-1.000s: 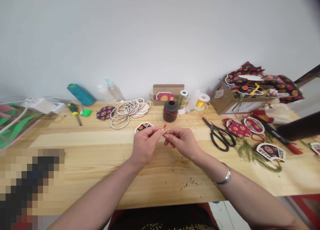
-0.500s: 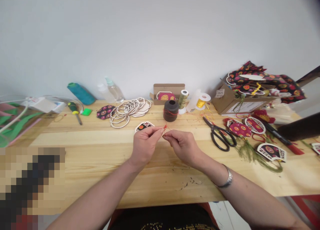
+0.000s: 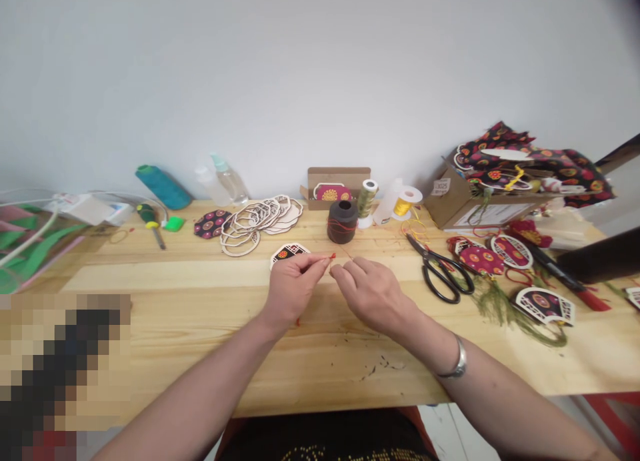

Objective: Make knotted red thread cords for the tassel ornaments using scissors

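Note:
Between the thumb and finger of my left hand (image 3: 296, 284) a red cord (image 3: 333, 256) is pinched, its small knotted end poking past the fingertips. My right hand (image 3: 373, 291) is closed close beside it, fingers curled on a thin strand of the same red cord. A bit of red shows under my left wrist. Partly behind my left hand lies a patterned pendant with a white wooden frame (image 3: 286, 252). Just beyond my hands stands a dark spool (image 3: 343, 222) with red thread around it.
Black-handled scissors (image 3: 441, 271) lie right of my hands, near tasselled pendants (image 3: 543, 306). Wooden frames (image 3: 257, 222) are piled at back left, beside a screwdriver (image 3: 151, 224). A cardboard box (image 3: 465, 211) of fabric stands at back right; yellow thread (image 3: 407, 201) is nearby.
My right hand has rolled over, showing more of its back, with its fingers more curled. My left hand has barely moved. A red bit now shows below my left wrist.

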`<state>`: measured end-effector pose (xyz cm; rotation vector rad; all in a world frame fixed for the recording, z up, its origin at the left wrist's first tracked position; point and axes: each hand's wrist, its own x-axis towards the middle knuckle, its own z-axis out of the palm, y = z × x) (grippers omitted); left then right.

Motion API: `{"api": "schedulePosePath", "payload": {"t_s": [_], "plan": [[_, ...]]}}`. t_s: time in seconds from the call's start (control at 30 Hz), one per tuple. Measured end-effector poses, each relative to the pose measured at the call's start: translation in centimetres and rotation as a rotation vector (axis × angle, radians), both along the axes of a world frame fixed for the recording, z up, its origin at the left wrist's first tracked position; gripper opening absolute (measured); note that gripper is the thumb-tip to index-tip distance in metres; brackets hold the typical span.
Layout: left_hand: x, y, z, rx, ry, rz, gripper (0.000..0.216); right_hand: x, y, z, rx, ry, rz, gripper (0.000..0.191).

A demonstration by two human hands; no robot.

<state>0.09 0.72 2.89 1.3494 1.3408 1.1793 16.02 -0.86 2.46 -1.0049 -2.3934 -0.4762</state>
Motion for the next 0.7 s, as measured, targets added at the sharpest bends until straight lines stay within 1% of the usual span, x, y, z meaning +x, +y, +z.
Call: {"api": "schedulePosePath", "payload": {"t_s": [0.07, 0.17, 0.27, 0.37, 0.47, 0.53, 0.63, 0.7], "plan": [[0.0, 0.0, 0.1, 0.012, 0.013, -0.050, 0.014, 0.2, 0.0, 0.8, 0.069, -0.065, 0.008, 0.027], [-0.1, -0.1, 0.2, 0.042, 0.038, -0.164, 0.015, 0.6, 0.3, 1.4, 0.073, -0.057, 0.075, 0.027], [-0.1, -0.3, 0.1, 0.077, 0.083, -0.268, 0.016, 1.3, 1.0, 1.2, -0.033, 0.068, 0.161, 0.028], [-0.2, -0.3, -0.1, 0.084, 0.071, -0.304, 0.014, 1.8, 1.9, 0.6, -0.221, 0.312, 0.195, 0.025], [-0.2, -0.2, 0.0, 0.064, 0.004, -0.280, 0.011, 2.0, 2.5, 0.3, -0.415, 0.543, 0.184, 0.016], [-0.3, -0.2, 0.0, 0.047, -0.034, -0.228, 0.010, 1.9, 2.6, 0.2, -0.523, 0.637, 0.146, 0.015], [-0.3, -0.1, 0.0, 0.046, -0.063, -0.144, 0.011, 1.5, 2.4, 0.1, -0.611, 0.674, 0.082, 0.016], [-0.3, 0.0, -0.1, 0.064, -0.063, -0.098, 0.012, 1.2, 2.1, 0.1, -0.602, 0.639, 0.078, 0.016]]}}
